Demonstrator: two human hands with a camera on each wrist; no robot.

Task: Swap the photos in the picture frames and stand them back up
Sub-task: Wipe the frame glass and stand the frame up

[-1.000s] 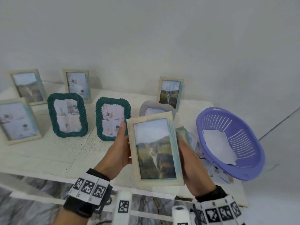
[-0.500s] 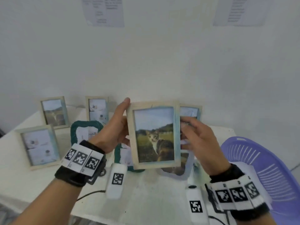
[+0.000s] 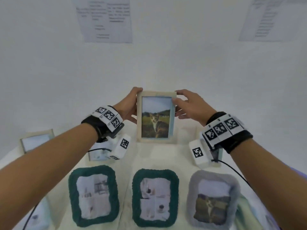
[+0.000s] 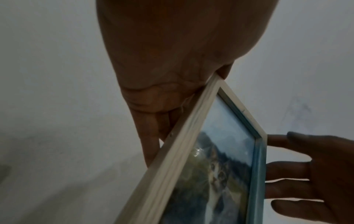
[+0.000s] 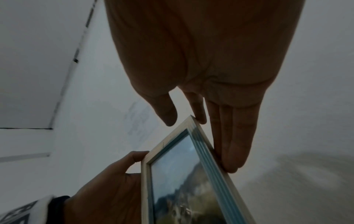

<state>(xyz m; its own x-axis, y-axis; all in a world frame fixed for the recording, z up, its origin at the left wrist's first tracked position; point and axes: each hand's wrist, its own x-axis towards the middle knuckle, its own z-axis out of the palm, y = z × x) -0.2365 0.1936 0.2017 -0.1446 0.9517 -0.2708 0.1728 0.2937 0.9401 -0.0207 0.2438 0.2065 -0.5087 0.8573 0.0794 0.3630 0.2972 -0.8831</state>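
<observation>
A cream wooden frame (image 3: pixel 156 117) with a cat photo stands upright at the back middle of the white table (image 3: pixel 159 156), close to the wall. My left hand (image 3: pixel 131 105) grips its left edge, thumb at the top left corner and fingers behind. My right hand (image 3: pixel 184 105) pinches the upper right corner, with the thumb on the front and the fingers (image 5: pixel 229 144) along the right side. I cannot tell whether the frame's bottom edge touches the table. Both wrist views show the frame (image 4: pixel 210 166) (image 5: pixel 191 181) held between the two hands.
Two green frames (image 3: pixel 93 195) (image 3: pixel 155 198) and a grey frame (image 3: pixel 213 198) with a cat photo stand in the front row. Cream frames stand at the back left (image 3: pixel 36 141) and behind my wrists (image 3: pixel 98 153) (image 3: pixel 217 155). Papers (image 3: pixel 106 19) hang on the wall.
Both hands carried the cat frame from near the table's front edge over the front row to the back by the wall. It now stands upright and lower.
</observation>
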